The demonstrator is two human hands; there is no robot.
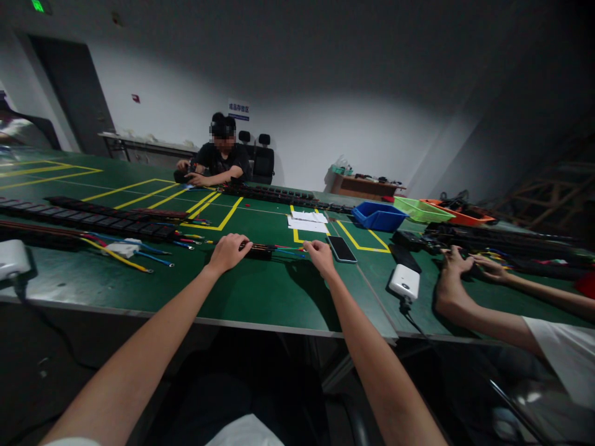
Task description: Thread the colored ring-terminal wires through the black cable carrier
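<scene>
In the head view, my left hand (229, 253) is closed on the near end of a dark wire bundle (260, 249) above the green table (279, 303). Thin coloured wires (287, 252), blue and red among them, run out of the bundle to the right. My right hand (320, 255) pinches their tips, thumb and fingers together. Just beyond that hand lies a phone (342, 249) with a dark screen. Left of my left hand, black segmented strips (111, 222) end in loose coloured leads, and a yellow lead (123, 259) has a ring terminal.
A blue bin (379, 217), a green tray (423, 209) and an orange tray (458, 214) stand at the right. White papers (307, 221) lie ahead. White plug-like devices (404, 282) sit near the front edge. A co-worker's hands (458, 263) work at the right; another person (222, 155) sits opposite.
</scene>
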